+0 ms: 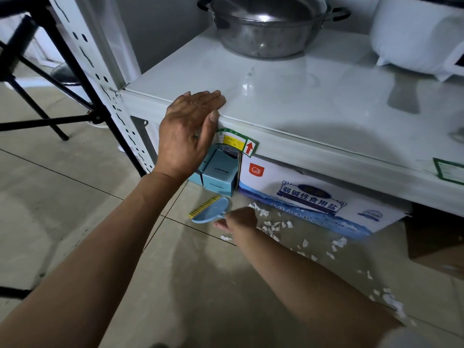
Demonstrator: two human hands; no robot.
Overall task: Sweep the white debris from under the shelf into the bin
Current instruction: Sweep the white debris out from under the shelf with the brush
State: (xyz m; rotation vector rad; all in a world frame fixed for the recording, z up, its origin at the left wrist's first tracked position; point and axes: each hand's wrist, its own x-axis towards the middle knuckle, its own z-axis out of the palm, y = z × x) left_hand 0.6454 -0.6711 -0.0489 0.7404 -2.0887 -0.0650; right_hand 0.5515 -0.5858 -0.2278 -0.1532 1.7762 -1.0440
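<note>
White scraps of torn debris (273,226) lie scattered on the tiled floor along the front edge of the low white metal shelf (313,101), trailing away to the right of it. The right hand (239,218) closes around the handle of a small blue plastic brush with yellow bristles (209,209), just in front of the shelf. The left hand (187,131) rests flat, fingers spread open, on the shelf's front lip and holds nothing. The brush's long axis runs lower-left to upper-right, bristles facing up-left. Short, low strokes, gathering the scraps into one pile, would probably serve best. No bin shows.
</note>
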